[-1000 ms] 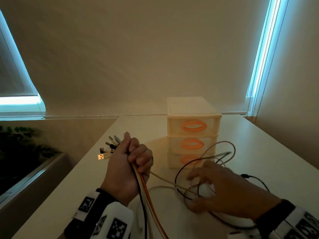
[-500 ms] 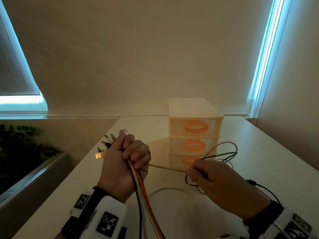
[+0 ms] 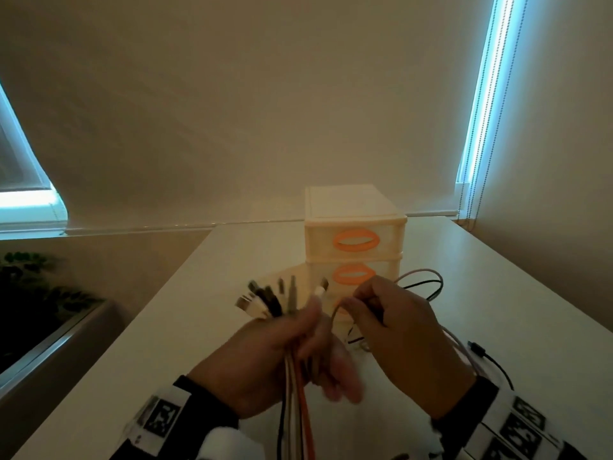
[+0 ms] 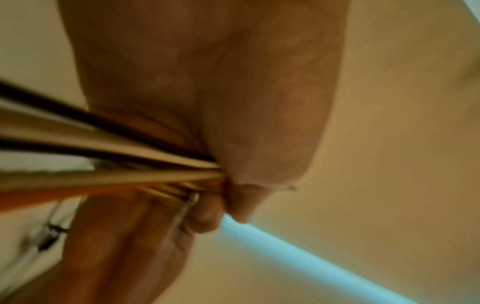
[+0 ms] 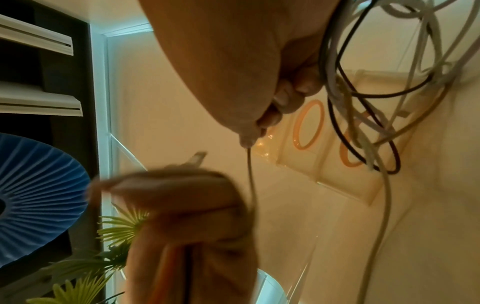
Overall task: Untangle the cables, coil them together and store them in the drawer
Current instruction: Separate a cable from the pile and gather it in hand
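My left hand [image 3: 292, 353] grips a bundle of cables [image 3: 298, 410], white, black and orange, with their plugs [image 3: 265, 298] fanning out above the fist. The same bundle [image 4: 116, 164] runs through the fist in the left wrist view. My right hand [image 3: 391, 320] is raised close beside the left and pinches a thin grey cable [image 3: 335, 313] between thumb and fingers. Loops of black and white cable [image 5: 363, 92] hang from that hand [image 5: 265, 115]. A cream three-drawer unit [image 3: 355, 227] with orange handles stands just behind both hands, all drawers shut.
The white table [image 3: 497, 293] extends right and back to the wall. A loose black cable end [image 3: 477, 348] lies on the table to the right of my right hand. Green plants [image 3: 33, 293] stand beyond the table's left edge.
My right hand rose from the table with the cable loops and came up against the left hand. The left hand shifted right, toward the drawer unit.
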